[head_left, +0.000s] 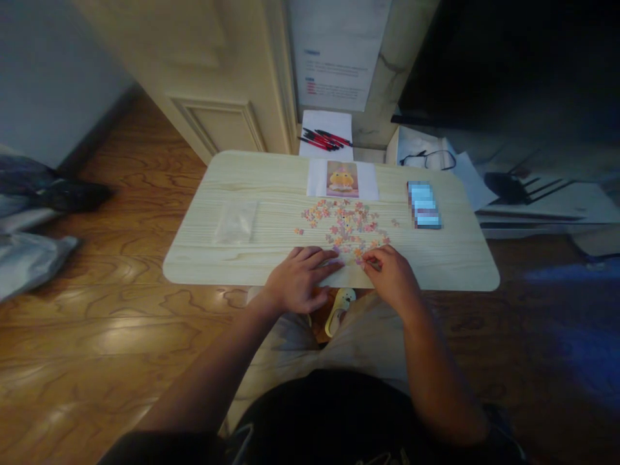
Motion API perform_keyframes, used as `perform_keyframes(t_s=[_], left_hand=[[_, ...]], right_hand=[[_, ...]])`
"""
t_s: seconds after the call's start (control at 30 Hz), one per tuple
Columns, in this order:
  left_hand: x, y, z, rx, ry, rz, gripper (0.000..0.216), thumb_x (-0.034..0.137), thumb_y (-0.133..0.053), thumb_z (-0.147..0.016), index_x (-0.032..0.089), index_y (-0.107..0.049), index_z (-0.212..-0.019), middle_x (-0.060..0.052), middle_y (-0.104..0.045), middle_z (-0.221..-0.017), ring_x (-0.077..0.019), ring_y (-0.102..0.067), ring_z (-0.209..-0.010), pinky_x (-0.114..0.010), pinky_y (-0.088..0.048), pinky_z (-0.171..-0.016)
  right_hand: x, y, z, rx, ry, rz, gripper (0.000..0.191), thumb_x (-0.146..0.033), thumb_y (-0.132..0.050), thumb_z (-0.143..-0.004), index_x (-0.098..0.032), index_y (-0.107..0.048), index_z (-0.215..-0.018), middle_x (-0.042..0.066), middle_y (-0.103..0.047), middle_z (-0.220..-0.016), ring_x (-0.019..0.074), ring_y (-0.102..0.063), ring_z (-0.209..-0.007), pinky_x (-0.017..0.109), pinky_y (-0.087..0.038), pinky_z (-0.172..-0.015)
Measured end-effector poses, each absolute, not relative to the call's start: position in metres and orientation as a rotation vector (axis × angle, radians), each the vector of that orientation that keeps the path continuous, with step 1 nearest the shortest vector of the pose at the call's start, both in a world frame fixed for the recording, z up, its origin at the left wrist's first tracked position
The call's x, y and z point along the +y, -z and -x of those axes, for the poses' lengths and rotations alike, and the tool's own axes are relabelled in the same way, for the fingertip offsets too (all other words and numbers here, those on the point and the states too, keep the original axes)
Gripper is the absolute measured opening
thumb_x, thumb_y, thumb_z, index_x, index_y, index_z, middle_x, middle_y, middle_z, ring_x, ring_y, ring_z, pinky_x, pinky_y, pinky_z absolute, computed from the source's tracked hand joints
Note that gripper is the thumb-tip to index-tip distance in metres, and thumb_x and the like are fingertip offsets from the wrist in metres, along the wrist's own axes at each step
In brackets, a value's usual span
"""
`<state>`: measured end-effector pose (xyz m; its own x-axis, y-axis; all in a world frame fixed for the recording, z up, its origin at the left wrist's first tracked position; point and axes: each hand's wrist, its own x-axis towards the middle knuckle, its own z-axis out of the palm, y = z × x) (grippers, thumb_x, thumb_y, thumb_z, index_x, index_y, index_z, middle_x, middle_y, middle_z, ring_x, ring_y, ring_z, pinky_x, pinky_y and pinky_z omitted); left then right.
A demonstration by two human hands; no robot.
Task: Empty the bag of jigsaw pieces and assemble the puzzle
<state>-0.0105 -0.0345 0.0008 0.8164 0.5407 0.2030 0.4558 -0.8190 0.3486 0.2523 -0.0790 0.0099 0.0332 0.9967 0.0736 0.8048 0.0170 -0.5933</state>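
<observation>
Pieces lie loose just beyond your fingertips. Your left hand spreads its fingers, thumb past the table edge. Your right hand curls its fingers beside a purplish piece; whether they grip it, I cannot tell. A careless sweep could scatter neighbours or drop some off your side. They look small, knobbed, mostly pink and orange.

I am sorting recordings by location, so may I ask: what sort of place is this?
Probably a room in a home, though I cannot be certain: the wood-patterned floor, the cream panelled woodwork and the pale slipper below the small table suggest it.
</observation>
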Motion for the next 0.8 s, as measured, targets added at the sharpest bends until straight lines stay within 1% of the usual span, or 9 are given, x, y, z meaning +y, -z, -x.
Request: perform_keyframes(t_s=[0.17, 0.33, 0.43, 0.53, 0.63, 0.7, 0.8], left_hand=[[-0.034, 0.002, 0.011, 0.772, -0.45, -2.717, 0.069, 0.04, -0.063, -0.085, 0.028, -0.053, -0.152, -0.009, -0.055, -0.153, -0.0351, -0.051, -0.128, -0.053, -0.042, -0.104], [-0.034, 0.003, 0.012, 0.769, -0.472, -2.703, 0.066, 0.039, -0.063, -0.084, 0.023, -0.058, -0.148, -0.011, -0.062, -0.141, -0.0344, -0.054, -0.122, -0.051, -0.043, -0.101], [-0.035, 0.003, 0.013, 0.757, -0.468, -2.706, 0.066, 0.038, -0.063, -0.084, 0.022, -0.059, -0.147, -0.011, -0.064, -0.138, -0.0338, -0.055, -0.119, -0.051, -0.044, -0.099], [-0.035, 0.002, 0.013, 0.755, -0.481, -2.708, 0.065, 0.038, -0.062, -0.084, 0.023, -0.059, -0.147, -0.011, -0.065, -0.136, -0.0338, -0.055, -0.117, -0.051, -0.044, -0.098], [-0.035, 0.003, 0.013, 0.757, -0.505, -2.707, 0.064, 0.038, -0.061, -0.085, 0.023, -0.059, -0.147, -0.011, -0.065, -0.136, -0.0333, -0.055, -0.116, -0.051, -0.044, -0.097], [-0.035, 0.002, 0.013, 0.762, -0.503, -2.709, 0.064, 0.038, -0.061, -0.085, 0.023, -0.059, -0.147, -0.011, -0.065, -0.137, -0.033, -0.055, -0.116, -0.051, -0.044, -0.097], [-0.035, 0.002, 0.014, 0.769, -0.485, -2.714, 0.062, 0.037, -0.062, -0.084, 0.021, -0.061, -0.144, -0.011, -0.066, -0.136, -0.0326, -0.055, -0.115, -0.05, -0.045, -0.096]], right_hand=[[-0.08, -0.012, -0.252, -1.834, -0.566, 1.821, 0.009, -0.017, -0.073, -0.088, -0.023, -0.076, -0.095, 0.005, -0.07, -0.101, 0.0204, -0.066, -0.094, 0.034, -0.053, -0.086], [-0.081, -0.01, -0.252, -1.797, -0.578, 1.797, 0.015, -0.017, -0.072, -0.089, -0.023, -0.076, -0.102, 0.005, -0.07, -0.104, 0.0196, -0.067, -0.093, 0.034, -0.053, -0.086], [-0.08, -0.009, -0.25, -1.824, -0.586, 1.784, 0.013, -0.017, -0.072, -0.089, -0.023, -0.076, -0.1, 0.005, -0.07, -0.103, 0.0207, -0.067, -0.096, 0.034, -0.053, -0.088], [-0.074, -0.013, -0.243, -1.842, -0.516, 1.761, 0.011, -0.018, -0.069, -0.091, -0.023, -0.076, -0.099, 0.006, -0.07, -0.102, 0.0214, -0.066, -0.097, 0.035, -0.053, -0.089], [-0.063, -0.018, -0.229, -1.895, -0.409, 1.762, 0.01, -0.021, -0.065, -0.094, -0.022, -0.076, -0.096, 0.006, -0.069, -0.096, 0.022, -0.065, -0.094, 0.035, -0.051, -0.089], [-0.054, -0.02, -0.217, -1.955, -0.358, 1.777, 0.011, -0.023, -0.065, -0.096, -0.022, -0.075, -0.091, 0.007, -0.068, -0.095, 0.0231, -0.065, -0.096, 0.035, -0.05, -0.089], [-0.04, -0.017, -0.202, -1.99, -0.347, 1.816, 0.009, -0.025, -0.067, -0.095, -0.022, -0.073, -0.089, 0.008, -0.069, -0.096, 0.0242, -0.065, -0.097, 0.036, -0.05, -0.087]])
